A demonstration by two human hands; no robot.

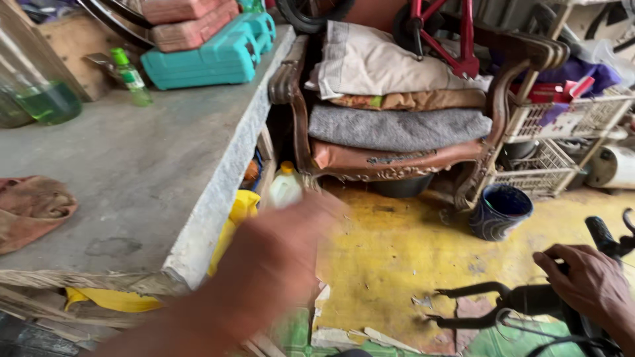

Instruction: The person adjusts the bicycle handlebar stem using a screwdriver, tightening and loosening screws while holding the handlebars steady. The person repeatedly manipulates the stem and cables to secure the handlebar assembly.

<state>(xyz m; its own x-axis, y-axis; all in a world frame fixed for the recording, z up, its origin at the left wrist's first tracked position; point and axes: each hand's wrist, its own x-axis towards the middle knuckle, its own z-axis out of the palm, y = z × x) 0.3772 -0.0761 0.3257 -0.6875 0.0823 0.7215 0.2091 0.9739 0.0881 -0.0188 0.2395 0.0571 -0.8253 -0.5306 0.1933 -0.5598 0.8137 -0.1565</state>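
The left hand [278, 258], blurred, is stretched past the bench's [218, 192] front edge toward a white jug [286, 186] with a yellow cap; whether it is spread or closed cannot be told. The right hand [585, 284] is closed around a black handlebar [605, 238]. A teal case [218, 56] lies at the bench's far corner.

A grey concrete bench [145, 165] is occupying the left half of the frame. A turquoise tool case [211, 56] is lying at its upper edge, a small green-capped bottle [132, 78] is standing just left of the case, and a brown rag [30, 208] is lying at the far left. A worn yellow floor [397, 258] is spreading centre-right, with a dark blue pot [500, 211] standing on it.
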